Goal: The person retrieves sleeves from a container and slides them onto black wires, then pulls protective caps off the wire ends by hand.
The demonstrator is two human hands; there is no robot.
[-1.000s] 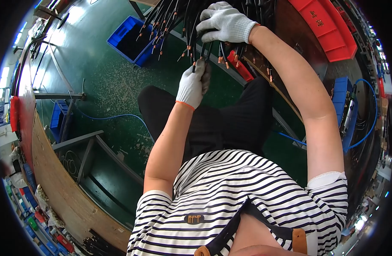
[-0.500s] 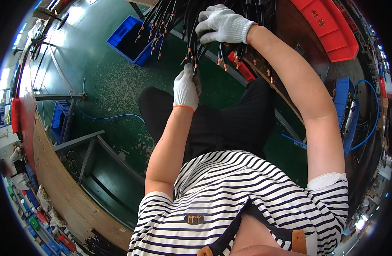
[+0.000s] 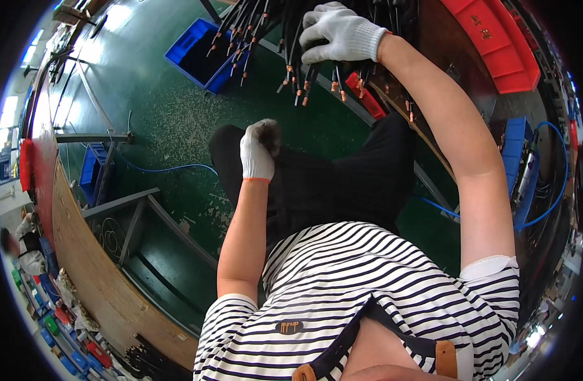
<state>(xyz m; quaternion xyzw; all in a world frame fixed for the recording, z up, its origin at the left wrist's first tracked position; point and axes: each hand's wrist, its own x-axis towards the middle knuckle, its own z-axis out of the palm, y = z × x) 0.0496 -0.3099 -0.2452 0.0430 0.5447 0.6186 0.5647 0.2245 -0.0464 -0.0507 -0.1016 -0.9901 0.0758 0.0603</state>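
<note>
Black cables with bare copper-coloured ends hang in a thick bunch at the top centre of the head view. My right hand, in a white knitted glove, is closed around part of the bunch, its fingers curled over the cables. Lower and to the left, my left hand is apart from the cables, above my left thigh. Its gloved fingers are curled in and look grey and dirty; whatever they may hold is hidden.
A blue bin stands on the green floor beyond the cables. On the right are a red tray and a blue holder with a tool. A wooden bench curves along the left. A person is at the far left.
My left hand has left the cable ends and moved down and left, towards my body. My right hand remains on the bunch. The cable ends hang free below it.
</note>
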